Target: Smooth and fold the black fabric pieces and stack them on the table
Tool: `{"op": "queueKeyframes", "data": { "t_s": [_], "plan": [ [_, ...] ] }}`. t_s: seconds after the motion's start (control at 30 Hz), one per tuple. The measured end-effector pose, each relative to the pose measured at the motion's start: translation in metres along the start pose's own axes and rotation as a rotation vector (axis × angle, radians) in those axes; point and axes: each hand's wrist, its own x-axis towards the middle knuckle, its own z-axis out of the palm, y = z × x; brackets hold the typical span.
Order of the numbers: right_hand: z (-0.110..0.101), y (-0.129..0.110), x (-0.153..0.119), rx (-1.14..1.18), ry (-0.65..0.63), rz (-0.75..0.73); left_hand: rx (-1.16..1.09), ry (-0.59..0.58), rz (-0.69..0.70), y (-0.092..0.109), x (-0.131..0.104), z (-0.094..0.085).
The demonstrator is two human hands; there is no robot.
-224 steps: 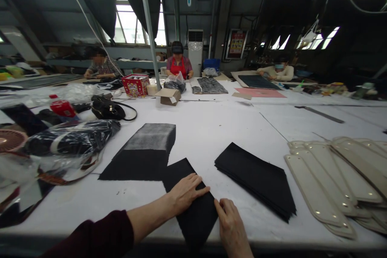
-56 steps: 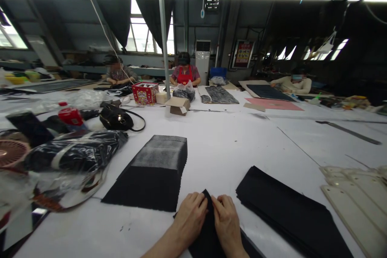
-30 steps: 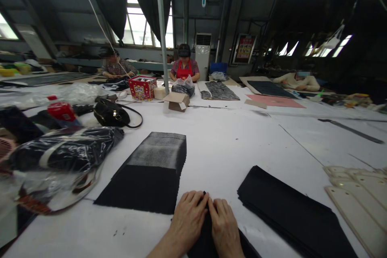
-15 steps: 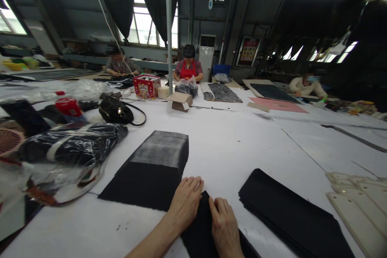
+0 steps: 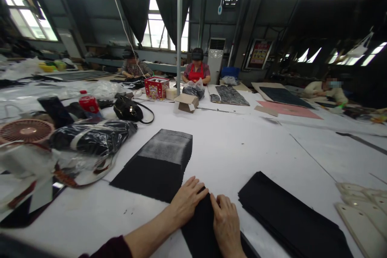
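On the white table (image 5: 242,145), both hands press flat on a black fabric piece (image 5: 198,229) at the near edge: the left hand (image 5: 187,201) has fingers spread loosely over its 10 o'clock corner, the right hand (image 5: 226,225) has fingers close together along its 2 o'clock edge. A black fabric stack (image 5: 157,163) lies at 11 o'clock, touching the left fingertips, and another black stack (image 5: 287,217) sits at 3 o'clock, just beside the right hand

left hand (image 5: 188,201) flat, palm down, fingers spread forward, right hand (image 5: 226,223) beside it, palm down, fingers together, left forearm bare, dark sleeve pushed up
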Motion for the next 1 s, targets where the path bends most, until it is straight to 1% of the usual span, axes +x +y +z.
{"op": "queueKeyframes", "data": {
  "t_s": [0.1,0.2,0.33,0.5,0.73,0.83,1.0],
  "plan": [
    [-0.005,0.004,-0.007,0.009,0.023,-0.007,0.048,-0.012,0.031,0.002,0.002,-0.004],
    [-0.007,0.007,-0.014,0.034,0.041,0.003,0.095,-0.024,0.08,0.005,0.004,-0.005],
    [-0.01,0.012,-0.024,0.069,0.038,0.016,0.141,-0.071,0.094,0.011,0.003,0.0],
    [-0.017,0.017,-0.035,0.094,0.019,0.031,0.194,-0.1,0.105,0.019,0.003,0.005],
    [-0.026,0.026,-0.052,0.101,-0.003,0.052,0.211,-0.061,0.183,0.03,0.009,0.0],
    [-0.029,0.029,-0.058,0.107,-0.018,0.054,0.197,-0.053,0.183,0.035,0.008,0.0],
    [-0.036,0.033,-0.064,0.132,-0.018,0.036,0.205,-0.056,0.233,0.04,0.007,-0.001]
  ]
}}
